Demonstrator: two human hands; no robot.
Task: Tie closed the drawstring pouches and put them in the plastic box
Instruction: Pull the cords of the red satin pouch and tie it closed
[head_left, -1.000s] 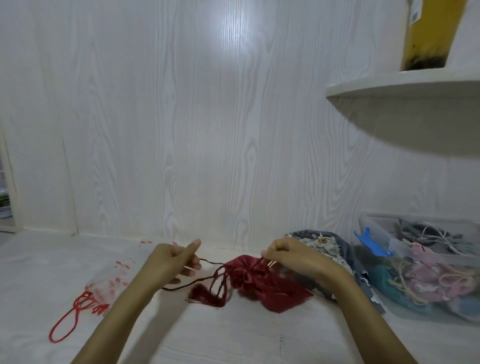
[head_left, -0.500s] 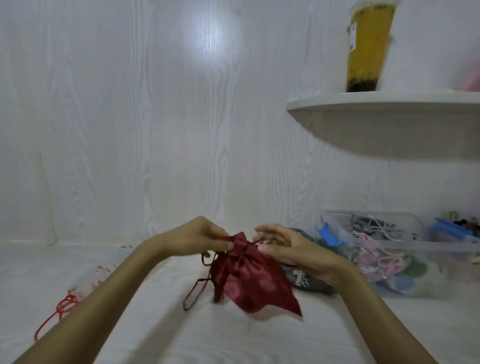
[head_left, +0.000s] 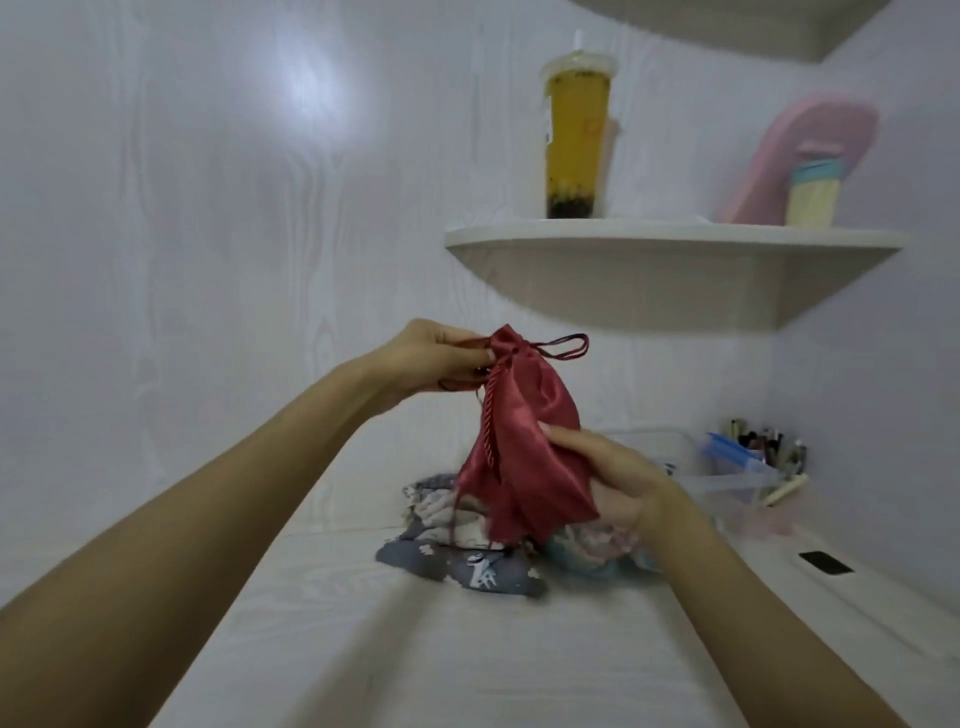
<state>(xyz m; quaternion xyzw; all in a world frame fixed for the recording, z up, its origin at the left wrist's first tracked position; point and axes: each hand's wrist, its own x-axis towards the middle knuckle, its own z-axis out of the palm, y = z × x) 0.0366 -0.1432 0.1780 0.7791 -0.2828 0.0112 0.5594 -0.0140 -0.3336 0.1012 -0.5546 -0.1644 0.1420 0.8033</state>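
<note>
Up off the white surface (head_left: 363, 649), the left hand (head_left: 431, 358) sat near the frame's centre, at about eleven o'clock from the red satin pouch (head_left: 524, 447), its thumb and fingers pinching the gathered neck of that pouch. A dark red drawstring (head_left: 563, 347) looped out of the cinched neck toward three o'clock, and a twisted length of the same cord hung down the pouch's front toward six o'clock. The pouch was held in the air, hanging from the neck, with its lower end flaring out.

At about four o'clock from the pouch's middle, the right hand (head_left: 618, 483) gripped the lower body of the pouch, thumb laid across the front of the fabric and the fingers curled behind it.

Below the pouch, at six o'clock, a heap of other pouches (head_left: 467, 561) lay on the surface, grey with pale prints, plus a pale bluish one partly hidden behind the right wrist.

Farther right, at three o'clock from the right hand, the clear plastic box (head_left: 727, 483) with its blue clip stood on the surface; its contents were blurred. Just beyond it stood some small items too blurred to tell.

At one o'clock from the pouch, a white corner shelf (head_left: 675, 249) carried a tall cup of yellow drink (head_left: 576, 140), a pink object (head_left: 810, 150) leaning on the wall, and a small cream bottle (head_left: 813, 195).
</note>
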